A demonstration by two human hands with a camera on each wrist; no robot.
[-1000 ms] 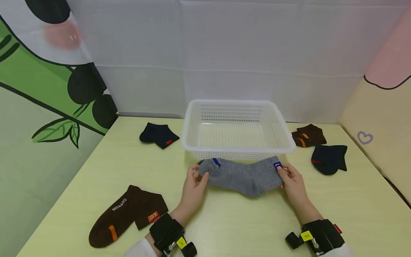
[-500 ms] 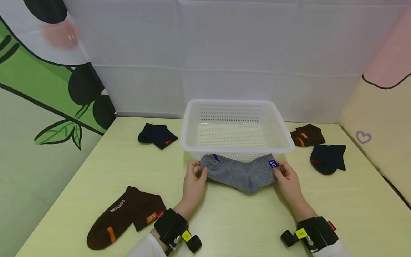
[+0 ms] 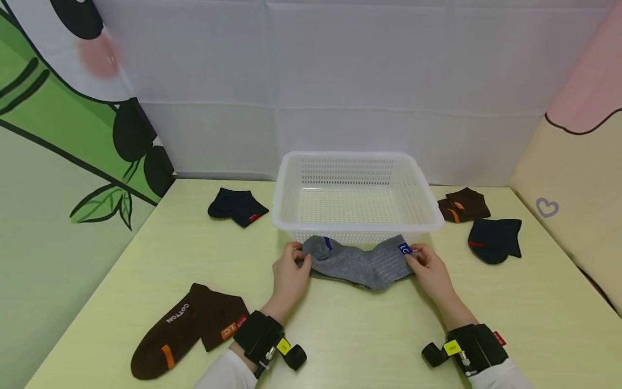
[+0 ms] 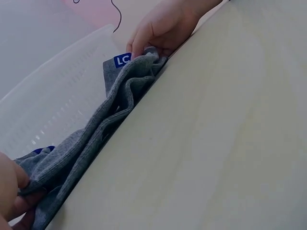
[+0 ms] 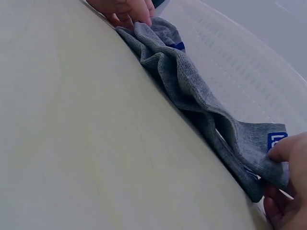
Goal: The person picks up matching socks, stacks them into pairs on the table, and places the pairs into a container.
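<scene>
A pair of grey socks (image 3: 359, 265) with blue trim and an "LC" tag lies stretched sideways in front of the white basket. My left hand (image 3: 291, 273) pinches the toe end, thumb on top. At the cuff end my right hand (image 3: 430, 270) pinches the fabric beside the blue tag. The right wrist view shows two layers of grey sock (image 5: 206, 108), one over the other, sagging in folds close on the table. In the left wrist view the cuff stands up near the right hand (image 4: 165, 26).
A white perforated basket (image 3: 357, 226) stands at the back centre. Brown socks (image 3: 194, 329) lie front left, a navy sock (image 3: 238, 206) back left. On the right are a brown sock (image 3: 465, 205) and a navy sock (image 3: 494, 240). A white sheet (image 3: 340, 65) hangs behind the table.
My right hand has moved left with the cuff end, and the grey socks have come down closer to the table. Both hands keep their pinch.
</scene>
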